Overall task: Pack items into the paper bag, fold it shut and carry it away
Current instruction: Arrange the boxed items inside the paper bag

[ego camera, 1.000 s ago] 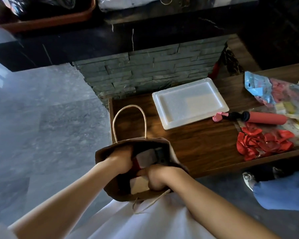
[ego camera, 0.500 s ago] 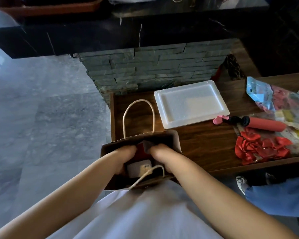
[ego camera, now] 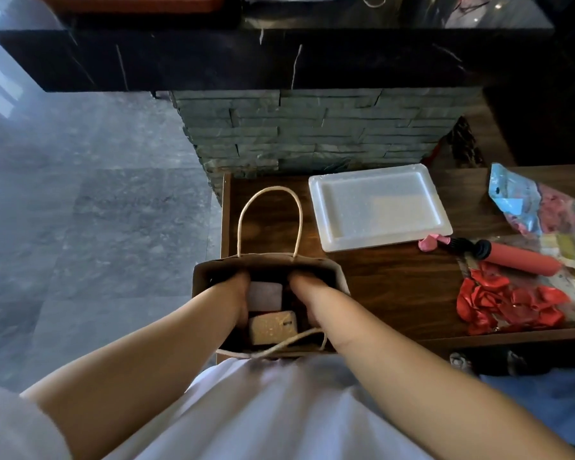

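Nearest the camera, a white garment fills the bottom of the view, and both bare forearms reach forward from it into the open mouth of a brown paper bag. The bag stands upright at the near left corner of the dark wooden worktop, its near edge touching the garment. Its paper is plain and a little creased, the rim spread into a rough rectangle. One pale cord handle stands up in a loop from the far rim; the other droops across the near rim.

The left hand and right hand are both sunk inside the bag past the knuckles, one at each side. The fingers are hidden below, so I cannot tell whether either grip is closed on anything. Between the wrists lie a pale, flat box and, nearer, a tan speckled packet, possibly card.

Further along the worktop to the right sits a heap of red balloons, then a red hand pump with a pink balloon at its black nozzle. Beyond them lies a white tray, and at the far right a crinkled plastic packet. Behind the worktop rises a grey stone wall under a black ledge.
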Motion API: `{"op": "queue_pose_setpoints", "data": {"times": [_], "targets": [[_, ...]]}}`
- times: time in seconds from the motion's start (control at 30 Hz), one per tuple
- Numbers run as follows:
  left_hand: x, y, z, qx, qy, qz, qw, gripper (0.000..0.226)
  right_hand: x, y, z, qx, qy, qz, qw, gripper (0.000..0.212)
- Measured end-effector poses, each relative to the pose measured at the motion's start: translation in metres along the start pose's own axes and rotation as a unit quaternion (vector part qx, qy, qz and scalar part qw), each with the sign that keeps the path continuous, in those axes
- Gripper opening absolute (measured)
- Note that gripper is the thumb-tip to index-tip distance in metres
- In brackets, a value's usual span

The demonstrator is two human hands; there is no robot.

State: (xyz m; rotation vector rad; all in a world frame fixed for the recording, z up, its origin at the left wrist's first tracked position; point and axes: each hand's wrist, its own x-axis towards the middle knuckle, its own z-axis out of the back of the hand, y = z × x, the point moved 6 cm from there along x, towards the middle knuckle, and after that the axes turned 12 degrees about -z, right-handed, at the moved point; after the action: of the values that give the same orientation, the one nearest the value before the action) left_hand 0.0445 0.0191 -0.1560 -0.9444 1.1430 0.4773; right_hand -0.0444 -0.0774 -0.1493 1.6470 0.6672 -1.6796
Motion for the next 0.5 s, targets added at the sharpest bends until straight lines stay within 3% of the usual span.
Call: {"op": "queue_pose_setpoints", "data": {"times": [0.13, 0.33, 0.43, 0.5], "targets": [[0.008, 0.008, 0.006, 0.019, -0.042, 0.026, 0.999, 0.051, 0.009, -0.012, -0.007, 0.058, -0.008, -0.012, 0.998, 0.052], [0.010, 0.010, -0.002, 0.079, 0.009, -0.004, 0.997, 0.055, 0.011, -0.016, -0.011, 0.096, 0.069, -0.027, 0.993, 0.044], [0.011, -0.003, -0.002, 0.177, -0.021, -0.090, 0.980, 0.049, 0.010, -0.008, 0.013, 0.028, -0.080, 0.027, 0.996, 0.042], [0.004, -0.013, -0.013, 0.300, -0.005, -0.137, 0.944, 0.043, 0.009, -0.007, 0.025, 0.052, -0.116, 0.033, 0.991, 0.041]]}}
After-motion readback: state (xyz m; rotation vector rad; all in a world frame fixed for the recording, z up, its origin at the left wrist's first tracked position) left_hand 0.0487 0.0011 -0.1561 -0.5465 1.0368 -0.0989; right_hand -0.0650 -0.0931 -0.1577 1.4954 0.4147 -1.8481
